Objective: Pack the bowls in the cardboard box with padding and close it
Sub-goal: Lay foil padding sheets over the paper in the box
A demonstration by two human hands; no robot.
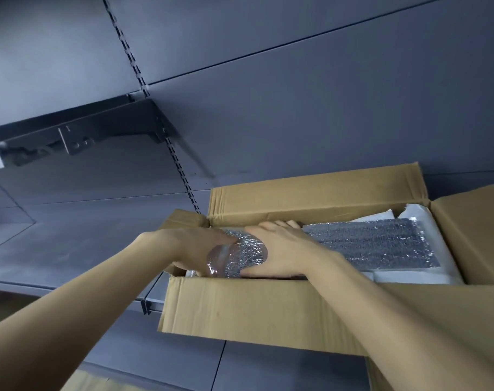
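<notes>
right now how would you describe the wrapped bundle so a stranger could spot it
Find the open cardboard box on the grey shelf. At its left end, the left hand and right hand hold a rounded silver bundle. The foil sheet beside it lies flat.

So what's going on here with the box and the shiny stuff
A person is packing an open brown cardboard box on a dark grey shelf. Both hands are at its left end: the left hand and right hand hold a round item wrapped in silvery bubble foil between them. A flat silvery foil sheet on white padding fills the right side. The flaps stand open.
</notes>
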